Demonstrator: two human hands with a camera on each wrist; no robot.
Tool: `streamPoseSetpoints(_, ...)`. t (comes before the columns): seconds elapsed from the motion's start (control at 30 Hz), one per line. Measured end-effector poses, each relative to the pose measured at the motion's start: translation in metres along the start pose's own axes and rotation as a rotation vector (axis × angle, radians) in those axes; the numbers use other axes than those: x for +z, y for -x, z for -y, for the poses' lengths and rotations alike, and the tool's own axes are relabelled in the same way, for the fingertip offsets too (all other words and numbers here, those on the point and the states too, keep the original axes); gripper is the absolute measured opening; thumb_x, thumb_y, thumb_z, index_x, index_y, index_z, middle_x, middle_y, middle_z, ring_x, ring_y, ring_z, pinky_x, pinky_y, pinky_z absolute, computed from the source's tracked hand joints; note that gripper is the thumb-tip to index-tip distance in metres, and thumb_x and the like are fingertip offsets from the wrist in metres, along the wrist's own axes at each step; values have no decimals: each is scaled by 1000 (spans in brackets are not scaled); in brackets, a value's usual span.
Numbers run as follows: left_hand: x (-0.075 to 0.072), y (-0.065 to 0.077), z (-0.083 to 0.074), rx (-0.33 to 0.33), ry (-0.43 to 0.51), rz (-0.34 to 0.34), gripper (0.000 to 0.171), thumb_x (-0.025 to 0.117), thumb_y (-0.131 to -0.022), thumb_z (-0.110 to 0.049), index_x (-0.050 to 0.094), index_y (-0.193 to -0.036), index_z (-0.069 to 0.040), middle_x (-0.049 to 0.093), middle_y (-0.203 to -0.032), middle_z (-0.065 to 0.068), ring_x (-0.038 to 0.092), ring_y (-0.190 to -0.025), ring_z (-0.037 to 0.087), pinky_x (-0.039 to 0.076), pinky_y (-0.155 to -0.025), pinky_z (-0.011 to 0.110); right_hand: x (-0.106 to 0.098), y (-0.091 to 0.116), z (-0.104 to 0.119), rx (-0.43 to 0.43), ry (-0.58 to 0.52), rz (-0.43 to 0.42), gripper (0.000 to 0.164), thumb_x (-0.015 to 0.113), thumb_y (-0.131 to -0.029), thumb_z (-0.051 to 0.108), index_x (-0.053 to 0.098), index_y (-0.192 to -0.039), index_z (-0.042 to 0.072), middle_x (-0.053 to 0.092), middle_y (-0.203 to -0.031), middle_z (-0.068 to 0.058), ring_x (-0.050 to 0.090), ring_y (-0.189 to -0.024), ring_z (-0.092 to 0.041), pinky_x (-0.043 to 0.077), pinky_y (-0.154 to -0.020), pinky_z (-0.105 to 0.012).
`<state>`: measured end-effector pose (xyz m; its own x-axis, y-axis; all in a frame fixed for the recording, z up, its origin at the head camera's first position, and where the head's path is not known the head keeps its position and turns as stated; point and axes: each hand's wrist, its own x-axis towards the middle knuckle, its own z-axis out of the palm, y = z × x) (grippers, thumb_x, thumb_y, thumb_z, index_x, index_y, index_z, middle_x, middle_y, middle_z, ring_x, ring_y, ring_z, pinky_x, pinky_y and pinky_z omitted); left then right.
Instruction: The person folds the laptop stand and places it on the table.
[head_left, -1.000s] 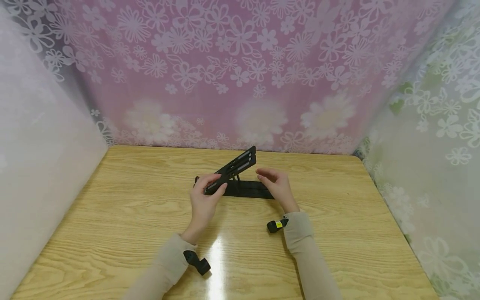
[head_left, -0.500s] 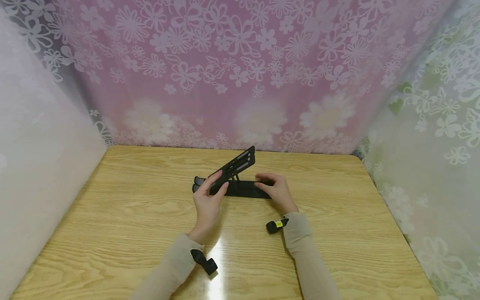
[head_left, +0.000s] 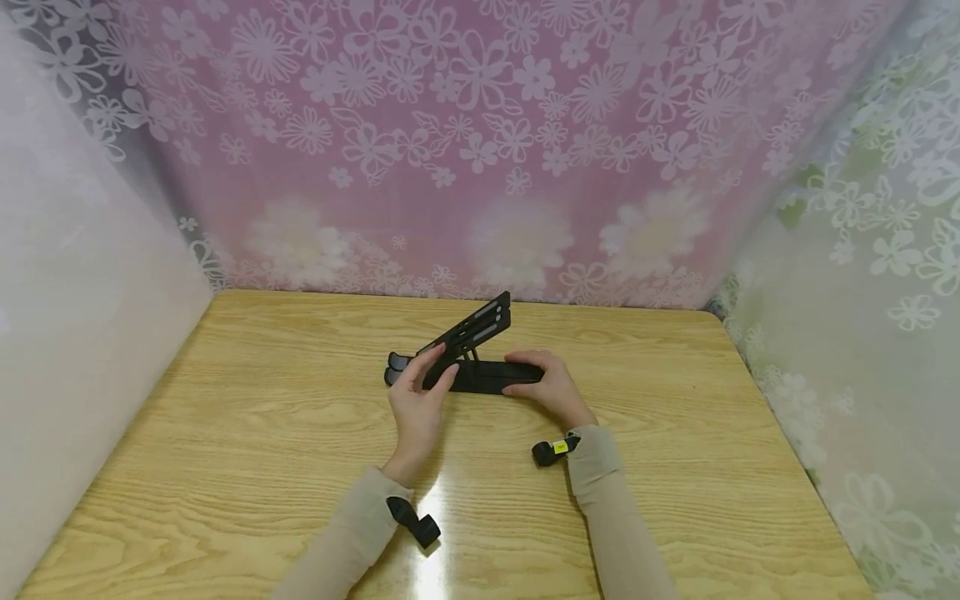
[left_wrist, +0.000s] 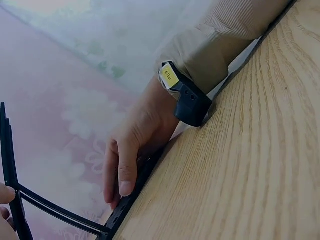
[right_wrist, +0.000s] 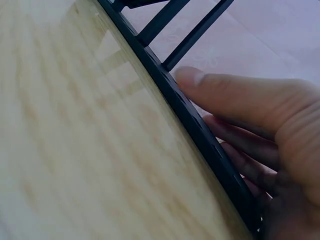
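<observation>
A black folding laptop stand (head_left: 486,377) rests on the table, its upper panel (head_left: 487,321) raised at a slant to the right on thin struts (right_wrist: 167,20). My left hand (head_left: 415,410) holds the low end of that panel between thumb and fingers; its fingertips (left_wrist: 6,195) show at the left wrist view's edge. Around the right end of the base, my right hand (head_left: 557,387) has its thumb on the near edge and fingers on the far edge. In the right wrist view, the thumb (right_wrist: 220,90) lies along the base close to a strut. Grey-padded hooks (head_left: 395,369) stick out at the base's left end.
The wood-grain table (head_left: 225,433) spreads around the stand. A pink flowered curtain (head_left: 450,192) hangs behind it, with pale sheets (head_left: 885,333) on both sides. Each wrist carries a small black camera (head_left: 551,452).
My right hand has moved slightly left and closed its thumb and fingers about the base. The left hand has shifted a little right along the panel, uncovering the hooks. The panel's slant is about the same.
</observation>
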<state>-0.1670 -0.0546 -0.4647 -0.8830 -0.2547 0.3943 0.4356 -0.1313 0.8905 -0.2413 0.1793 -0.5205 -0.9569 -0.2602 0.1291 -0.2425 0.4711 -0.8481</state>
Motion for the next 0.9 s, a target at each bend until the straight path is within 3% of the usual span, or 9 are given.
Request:
streamPoseSetpoints(0.3,1,1,1,6,31,-9,31,68,-88,11,64,-118,15,63,-120,30,58,-120,38,41,-103,57,3,4,-3,-15,-13,-13,59,91,-72,18,70,-126,14,63,-130,-5,49,-123,-27,33,-109,-51)
streamPoseSetpoints(0.63,5,-2,-1,44,-17,-37,24,70,-85,12,68,-109,16,65,-115,32,59,-117,44,48,-100,33,6,8,-3,-54,29,-39,55,90,-73,17,71,-125,14,65,-128,-3,51,-120,-25,36,-107,-48)
streamPoseSetpoints(0.9,6,-2,-7,45,-90,-40,21,72,-85,9,71,-106,14,67,-113,30,62,-113,41,50,-97,46,7,13,0,-71,47,-43,52,89,-74,16,71,-123,12,65,-126,-3,52,-117,-25,38,-104,-48)
